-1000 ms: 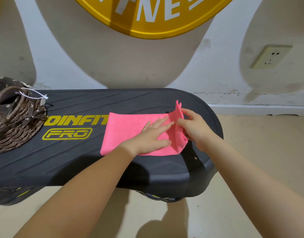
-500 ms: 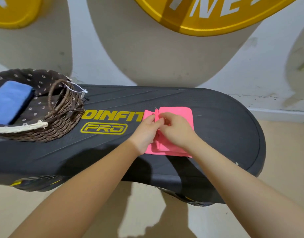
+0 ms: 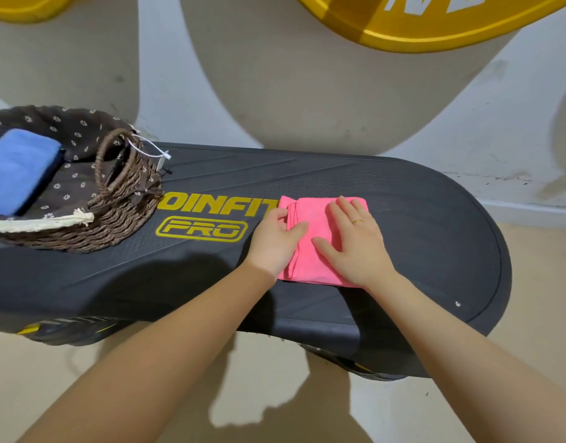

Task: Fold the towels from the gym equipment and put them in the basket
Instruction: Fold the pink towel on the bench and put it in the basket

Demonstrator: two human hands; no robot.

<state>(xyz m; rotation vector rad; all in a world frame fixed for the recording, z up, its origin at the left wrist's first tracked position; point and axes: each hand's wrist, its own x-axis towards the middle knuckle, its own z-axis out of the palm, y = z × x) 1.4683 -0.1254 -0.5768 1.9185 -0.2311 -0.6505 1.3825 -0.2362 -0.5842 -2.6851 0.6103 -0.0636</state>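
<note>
Head view: "OINFIT PRO" step platform

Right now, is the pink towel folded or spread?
Folded: the pink towel lies compact with stacked edges at its left, both hands on it.

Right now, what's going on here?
A person is folding a pink towel on a black step platform. The right hand presses flat on top of it; the left hand holds its left edge, thumb on top. The towel is already folded small but not yet in the basket, which sits at the platform's left end with a folded blue towel inside.
</note>
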